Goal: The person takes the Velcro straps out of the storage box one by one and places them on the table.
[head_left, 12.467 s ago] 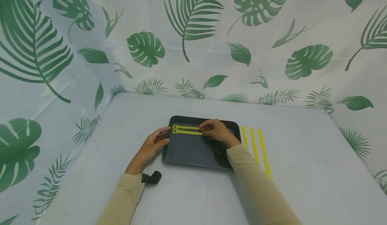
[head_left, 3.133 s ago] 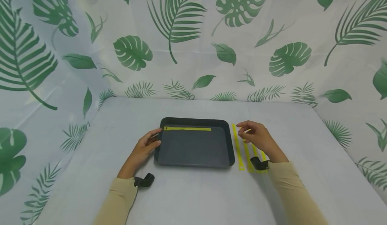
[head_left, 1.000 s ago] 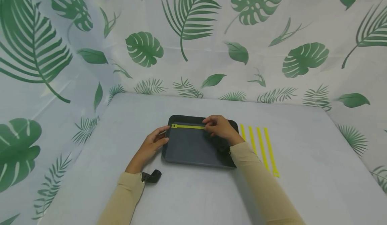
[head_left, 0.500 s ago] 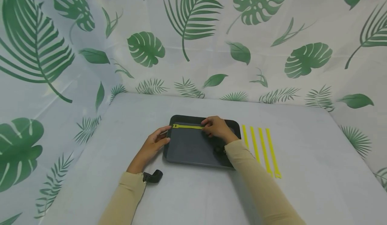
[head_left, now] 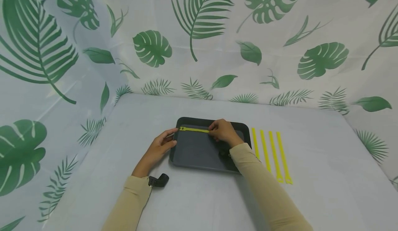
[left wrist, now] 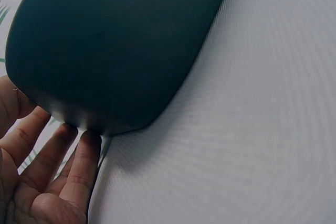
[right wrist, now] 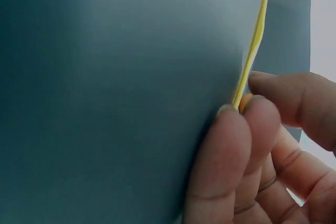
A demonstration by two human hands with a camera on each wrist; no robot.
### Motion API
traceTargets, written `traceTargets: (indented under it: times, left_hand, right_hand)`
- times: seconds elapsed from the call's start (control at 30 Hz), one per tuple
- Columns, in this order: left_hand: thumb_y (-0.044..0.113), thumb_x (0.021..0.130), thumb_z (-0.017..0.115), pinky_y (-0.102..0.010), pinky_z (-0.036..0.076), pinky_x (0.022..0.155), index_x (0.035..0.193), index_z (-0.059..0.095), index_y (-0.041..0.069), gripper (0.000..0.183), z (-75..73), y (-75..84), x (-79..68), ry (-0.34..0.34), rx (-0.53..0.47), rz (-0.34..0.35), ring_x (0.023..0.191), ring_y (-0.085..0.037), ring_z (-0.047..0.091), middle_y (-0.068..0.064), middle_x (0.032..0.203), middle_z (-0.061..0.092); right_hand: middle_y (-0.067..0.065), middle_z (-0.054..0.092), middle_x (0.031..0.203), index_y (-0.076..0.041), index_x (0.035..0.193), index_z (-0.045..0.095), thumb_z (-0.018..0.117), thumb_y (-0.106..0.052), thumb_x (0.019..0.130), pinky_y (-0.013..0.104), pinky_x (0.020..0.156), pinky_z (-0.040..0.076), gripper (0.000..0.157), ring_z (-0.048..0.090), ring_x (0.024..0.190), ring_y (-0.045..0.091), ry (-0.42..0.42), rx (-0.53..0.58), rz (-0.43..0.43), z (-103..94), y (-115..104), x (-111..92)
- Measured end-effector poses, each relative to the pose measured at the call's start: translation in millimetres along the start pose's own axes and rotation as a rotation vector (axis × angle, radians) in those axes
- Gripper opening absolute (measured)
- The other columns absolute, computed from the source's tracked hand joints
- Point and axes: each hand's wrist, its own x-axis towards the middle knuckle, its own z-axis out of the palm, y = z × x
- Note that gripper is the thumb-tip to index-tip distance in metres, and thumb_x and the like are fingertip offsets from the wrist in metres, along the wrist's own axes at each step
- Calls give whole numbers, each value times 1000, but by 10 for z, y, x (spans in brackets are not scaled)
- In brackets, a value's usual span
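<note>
**Strip pinched at the tray's far edge**

On the dark tray (head_left: 202, 155), the right hand (head_left: 222, 132) pinches a yellow strip (head_left: 194, 130) lying along its far side. Left hand (head_left: 160, 146), fingers straight, braces the rim. A thin pinch may slip; the tray could slide.
</note>
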Motion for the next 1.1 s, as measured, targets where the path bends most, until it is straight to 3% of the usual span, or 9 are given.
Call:
traceTargets:
  times: [0.23, 0.6, 0.9, 1.1]
  left_hand:
    - [7, 109, 61, -50, 46, 119, 161, 44, -2, 56, 13, 10, 7, -2, -8, 4, 152, -45, 44, -28, 163, 46]
    - [6, 109, 61, -41, 49, 116, 161, 44, -4, 56, 25, 9, 6, -9, -15, 15, 152, -46, 44, -29, 163, 45]
    - [8, 109, 62, -52, 45, 119, 161, 44, -3, 56, 18, 16, -2, -1, -2, 2, 153, -46, 43, -27, 166, 43]
    - [7, 109, 61, -50, 46, 119, 162, 44, -3, 56, 0, 3, 2, 2, 6, -2, 153, -46, 42, -27, 166, 42]
  right_hand:
    - [8, 69, 75, 1, 94, 75, 75, -3, 98, 29, 60, 58, 5, 62, 61, 14, 10, -40, 13, -12, -15, -19]
    - [5, 69, 76, -3, 87, 75, 78, -4, 96, 29, 59, 54, 9, 62, 62, 15, -15, -55, -30, -92, -7, -71]
    - [6, 74, 83, -4, 89, 77, 78, -6, 95, 32, 66, 57, 7, 66, 67, 16, 23, 8, -97, -204, 9, -205]
    - [8, 76, 91, -3, 96, 75, 76, -7, 99, 35, 72, 58, 5, 69, 73, 18, 46, 53, -93, -270, 49, -282]
